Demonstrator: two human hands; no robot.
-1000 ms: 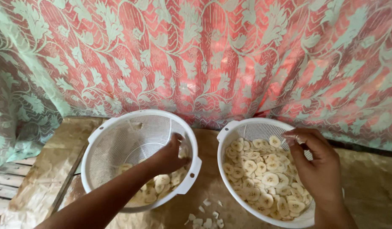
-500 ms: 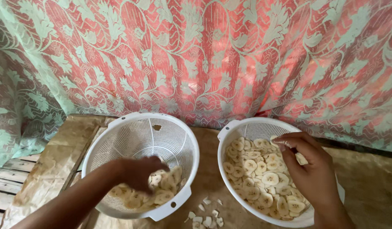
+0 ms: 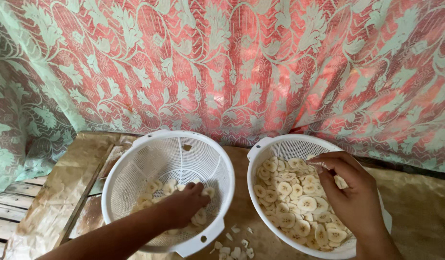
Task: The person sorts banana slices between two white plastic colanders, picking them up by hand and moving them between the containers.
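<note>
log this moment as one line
left hand | in left colander on banana slices || right hand | pinching slice over right colander

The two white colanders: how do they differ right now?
The left colander holds only a thin scatter of banana slices near its bottom, with much bare mesh showing; the right colander is heaped with slices across most of its bowl. The left hand reaches deep into the left one, while the right hand rests over the right one's far side. Both are white, round, perforated plastic with side handles.
</note>
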